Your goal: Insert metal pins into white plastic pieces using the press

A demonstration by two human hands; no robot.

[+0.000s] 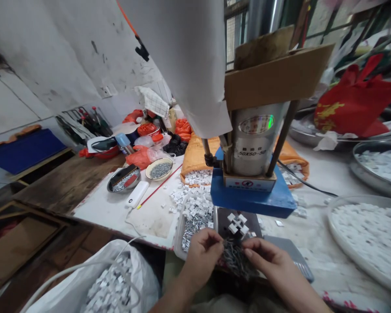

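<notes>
Low in the view, my left hand (203,252) is closed in a pinch beside a heap of dark grey metal pins (236,258). My right hand (270,257) is closed at the heap's other side, thumb and fingertips together. What either pinch holds is too small to make out. Just beyond my fingers, several small white square pieces (237,223) sit in a cluster on the dark plate under a blue press (252,198). A clear bin (179,243) left of the plate contains shiny nails (192,230) and white pieces (198,206).
A white sack (150,265) of white pieces stands at lower left. Bowls (140,184) of metal parts, a white power bank (138,194) and a red stick (159,187) lie further back. On the right are a large round tray (332,221) of white pieces and a grey box (286,250).
</notes>
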